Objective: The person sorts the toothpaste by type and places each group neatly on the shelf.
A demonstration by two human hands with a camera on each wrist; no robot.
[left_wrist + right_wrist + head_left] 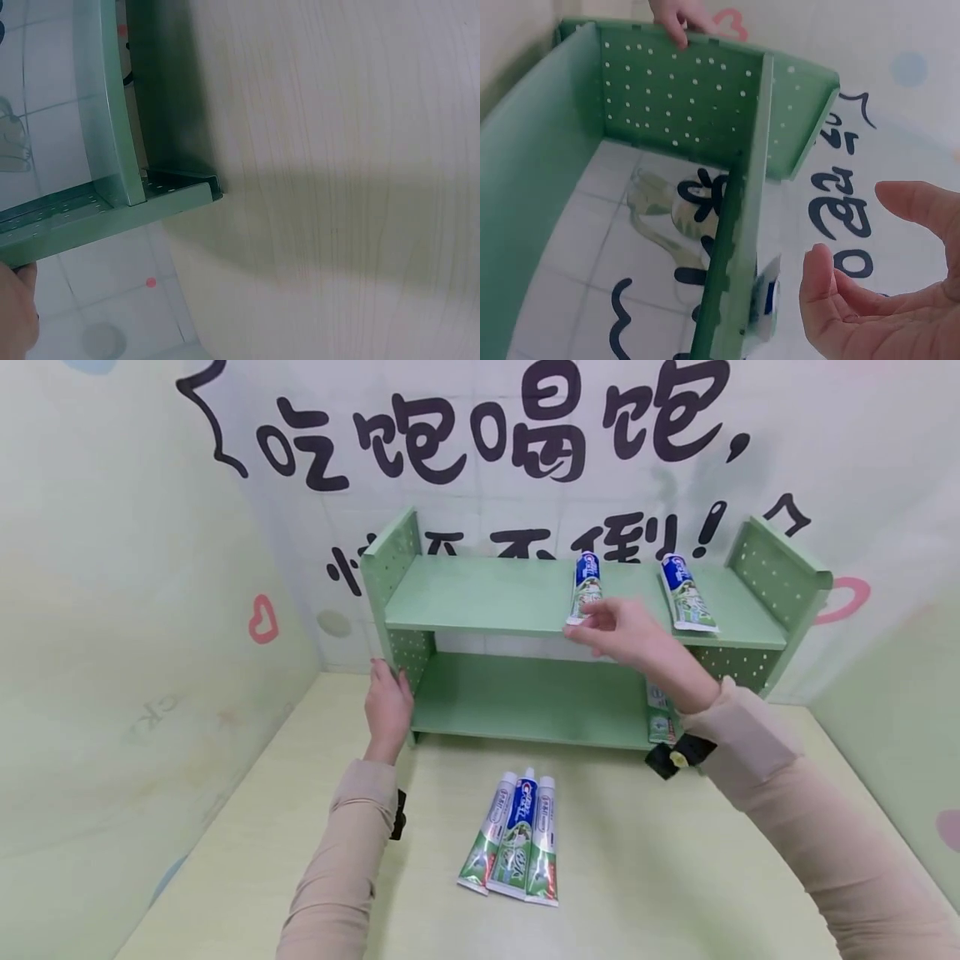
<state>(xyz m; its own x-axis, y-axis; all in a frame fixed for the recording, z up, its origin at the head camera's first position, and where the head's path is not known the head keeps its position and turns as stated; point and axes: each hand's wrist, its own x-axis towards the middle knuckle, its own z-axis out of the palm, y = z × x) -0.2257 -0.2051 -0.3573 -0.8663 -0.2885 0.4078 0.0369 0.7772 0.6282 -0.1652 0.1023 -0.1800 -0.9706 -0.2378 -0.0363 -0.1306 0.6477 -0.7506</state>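
My left hand (389, 708) grips the left side panel (112, 226) of a green two-tier shelf (487, 597), fingers over its edge. On the upper tier a blue, white and green Crest toothpaste tube (587, 578) lies cap toward the back. My right hand (626, 633) is at that tube's flat near end, partly covering it in the head view. In the right wrist view the thumb and fingers stand apart, beside the tube's end (765, 304). A second Crest tube (686, 595) lies farther right on the same tier.
Three toothpaste tubes lie side by side on the table in front: a white-green one (491, 831), a Crest one (517, 835) and another white-green one (543, 839). On the lower tier at the right, a tube (658, 714) is partly hidden by my right arm. Walls (172, 610) enclose the table.
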